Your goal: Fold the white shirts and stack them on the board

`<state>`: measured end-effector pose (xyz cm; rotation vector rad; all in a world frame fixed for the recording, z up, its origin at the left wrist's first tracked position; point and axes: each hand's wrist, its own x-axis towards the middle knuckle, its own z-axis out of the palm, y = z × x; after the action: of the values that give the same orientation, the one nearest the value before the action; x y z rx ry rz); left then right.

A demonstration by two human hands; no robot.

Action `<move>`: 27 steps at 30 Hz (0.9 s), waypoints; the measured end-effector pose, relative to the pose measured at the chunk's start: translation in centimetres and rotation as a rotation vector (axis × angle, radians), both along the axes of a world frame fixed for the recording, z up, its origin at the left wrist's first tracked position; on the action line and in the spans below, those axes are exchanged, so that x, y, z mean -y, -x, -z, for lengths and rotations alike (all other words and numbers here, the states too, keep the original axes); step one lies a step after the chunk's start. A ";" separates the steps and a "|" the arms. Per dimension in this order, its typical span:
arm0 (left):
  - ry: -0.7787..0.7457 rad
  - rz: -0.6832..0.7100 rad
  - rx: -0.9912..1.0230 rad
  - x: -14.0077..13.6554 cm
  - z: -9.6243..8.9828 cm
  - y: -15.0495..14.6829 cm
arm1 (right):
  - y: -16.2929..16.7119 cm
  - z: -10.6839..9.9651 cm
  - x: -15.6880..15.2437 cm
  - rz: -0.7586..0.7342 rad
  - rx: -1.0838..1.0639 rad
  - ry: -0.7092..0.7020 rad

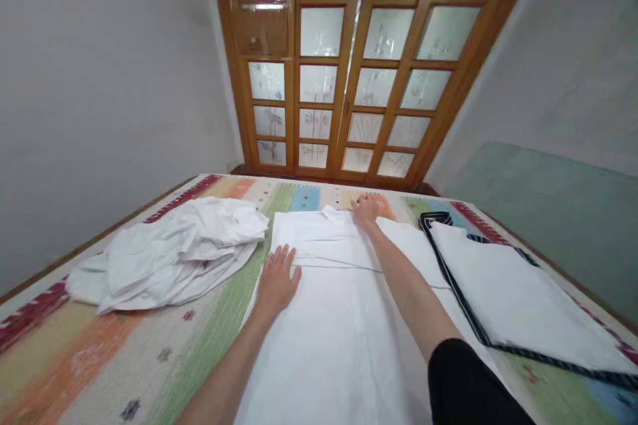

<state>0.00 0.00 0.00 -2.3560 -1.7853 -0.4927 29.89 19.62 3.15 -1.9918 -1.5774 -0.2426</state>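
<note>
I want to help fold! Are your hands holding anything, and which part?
Nothing is gripped. The left hand lies flat on the white shirt near its left edge; the right hand presses by its collar.

I am counting two bare hands in view: one left hand (277, 277) and one right hand (365, 209), both lying flat on cloth. I am seeing one white shirt (339, 319) spread out, one crumpled heap of white garments (174, 249) whose number of pieces I cannot tell, and one white cloth with dark edging (503, 292). One striped bedcover (100, 352) is lying beneath all of it. One wooden double door (349, 80) is standing behind, with two leaves.
</note>
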 end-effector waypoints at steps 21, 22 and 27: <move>0.092 0.034 0.017 0.1 -1.5 0.1 | -7.9 4.3 21.6 -0.112 0.246 0.418; 0.088 0.038 0.011 0.1 -1.4 0.2 | -8.1 4.5 22.1 -0.107 0.242 0.408; 0.054 0.098 -0.020 0.3 -0.4 0.8 | -7.9 5.3 25.9 -0.176 0.281 0.357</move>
<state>-0.81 -0.28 0.42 -2.4854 -1.7021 -0.4369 37.76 -6.24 -2.20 -2.1346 -2.0858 -0.1860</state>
